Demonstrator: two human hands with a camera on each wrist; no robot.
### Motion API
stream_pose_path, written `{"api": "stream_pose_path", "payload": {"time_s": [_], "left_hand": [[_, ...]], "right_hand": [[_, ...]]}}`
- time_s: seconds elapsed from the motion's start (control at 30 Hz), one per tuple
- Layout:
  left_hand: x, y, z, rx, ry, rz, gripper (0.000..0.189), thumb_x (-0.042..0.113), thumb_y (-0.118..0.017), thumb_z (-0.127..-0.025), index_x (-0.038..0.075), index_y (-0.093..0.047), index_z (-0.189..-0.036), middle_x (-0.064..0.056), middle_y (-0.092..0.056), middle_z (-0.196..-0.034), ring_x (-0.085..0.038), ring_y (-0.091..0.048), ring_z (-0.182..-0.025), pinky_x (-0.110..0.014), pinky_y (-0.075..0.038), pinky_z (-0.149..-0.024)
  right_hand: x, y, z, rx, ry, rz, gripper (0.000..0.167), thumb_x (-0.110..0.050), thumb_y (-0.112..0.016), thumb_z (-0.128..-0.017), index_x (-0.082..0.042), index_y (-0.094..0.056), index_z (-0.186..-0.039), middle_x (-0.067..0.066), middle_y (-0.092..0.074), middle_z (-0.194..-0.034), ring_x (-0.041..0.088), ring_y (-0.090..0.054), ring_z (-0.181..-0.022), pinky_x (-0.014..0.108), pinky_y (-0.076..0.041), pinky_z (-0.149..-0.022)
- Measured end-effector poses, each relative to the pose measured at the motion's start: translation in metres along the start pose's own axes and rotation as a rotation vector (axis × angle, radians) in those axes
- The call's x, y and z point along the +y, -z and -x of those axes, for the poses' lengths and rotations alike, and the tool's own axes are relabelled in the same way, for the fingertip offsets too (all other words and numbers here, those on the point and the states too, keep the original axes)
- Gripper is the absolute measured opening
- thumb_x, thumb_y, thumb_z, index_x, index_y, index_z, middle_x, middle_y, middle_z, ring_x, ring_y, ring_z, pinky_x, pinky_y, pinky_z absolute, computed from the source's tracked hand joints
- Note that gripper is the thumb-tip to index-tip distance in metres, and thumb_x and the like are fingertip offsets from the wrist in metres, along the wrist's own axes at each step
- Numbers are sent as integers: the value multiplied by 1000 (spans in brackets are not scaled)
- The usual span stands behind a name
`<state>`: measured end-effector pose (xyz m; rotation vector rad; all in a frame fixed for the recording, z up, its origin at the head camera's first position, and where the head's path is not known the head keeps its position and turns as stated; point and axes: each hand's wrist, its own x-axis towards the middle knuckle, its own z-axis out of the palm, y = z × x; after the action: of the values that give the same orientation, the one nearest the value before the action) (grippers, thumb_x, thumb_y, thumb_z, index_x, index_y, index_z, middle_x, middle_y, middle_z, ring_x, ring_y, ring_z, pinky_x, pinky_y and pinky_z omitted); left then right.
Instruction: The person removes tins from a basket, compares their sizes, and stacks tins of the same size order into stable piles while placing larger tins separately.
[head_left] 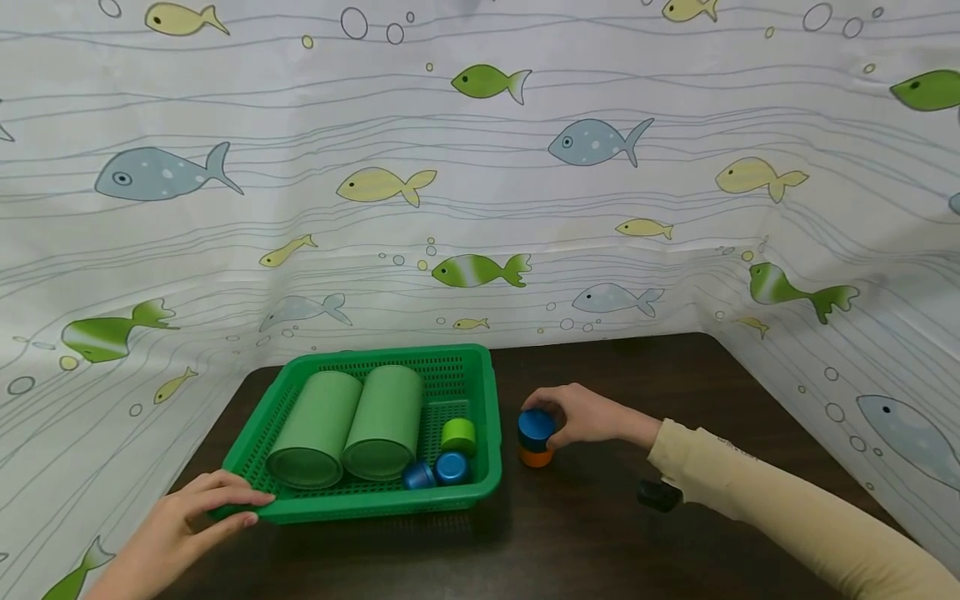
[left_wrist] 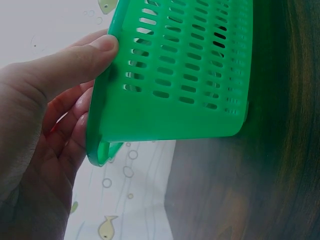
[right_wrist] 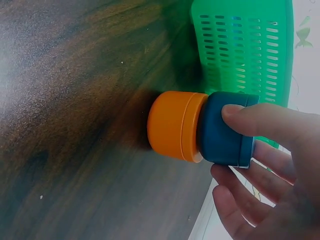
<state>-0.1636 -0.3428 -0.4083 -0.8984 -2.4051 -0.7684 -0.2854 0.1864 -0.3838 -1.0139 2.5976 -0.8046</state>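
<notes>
My right hand (head_left: 592, 414) grips a small dark blue round container (right_wrist: 220, 132) with a lid, thumb on one side and fingers on the other. Directly under it stands an orange container (right_wrist: 172, 125) of similar shape on the table; the blue one sits on or just touches its top. At the near left corner of a green plastic basket (head_left: 390, 502), my left hand (head_left: 183, 517) pinches the rim between thumb and fingers. Inside the basket lie two large pale green cylinders (head_left: 318, 425), a lime green container (head_left: 458, 435) and two small blue containers (head_left: 452, 467).
The dark wood table (head_left: 600, 525) carries the basket at left and the stacked containers right of it. A white sheet with printed fish (head_left: 480, 183) rises behind and along both sides. A black object (head_left: 660, 496) shows beneath the right sleeve.
</notes>
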Motion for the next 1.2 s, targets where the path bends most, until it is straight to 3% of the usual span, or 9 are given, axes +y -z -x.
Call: {"api": "stream_pose_path", "payload": {"time_s": [0.27, 0.8, 1.0, 1.2], "left_hand": [[-1, 0, -2, 2, -18, 14, 52, -13, -81, -65, 18, -75, -107, 16, -63, -101, 9, -54, -93, -8, -39, -71], [-1, 0, -1, 0, -16, 12, 51, -12, -81, -66, 19, -75, -107, 16, -63, -100, 8, -53, -91, -9, -38, -69], [-2, 0, -2, 4, -40, 33, 52, -14, -80, -65, 17, -75, -108, 14, -64, -100, 8, -54, -92, -8, -39, -71], [-1, 1, -2, -4, -21, 19, 52, -13, -81, -66, 18, -75, -107, 16, -63, -100, 8, -54, -91, -8, -39, -69]], "right_hand": [[-1, 1, 2, 0, -6, -20, 52, -12, -78, -83, -9, -58, -131, 14, -63, -131, 27, -61, -113, 47, -54, -96], [2, 2, 0, -18, -4, 0, 58, -16, -79, -83, -9, -55, -135, 13, -60, -136, 28, -59, -117, 45, -53, -98], [-8, 17, -3, -47, 8, 0, 67, -18, -82, -81, -7, -51, -139, 16, -55, -142, 35, -56, -126, 51, -48, -104], [-28, 38, -13, -60, 7, 108, 65, -20, -82, -81, -10, -53, -138, 9, -58, -139, 29, -57, -126, 48, -48, -105]]}}
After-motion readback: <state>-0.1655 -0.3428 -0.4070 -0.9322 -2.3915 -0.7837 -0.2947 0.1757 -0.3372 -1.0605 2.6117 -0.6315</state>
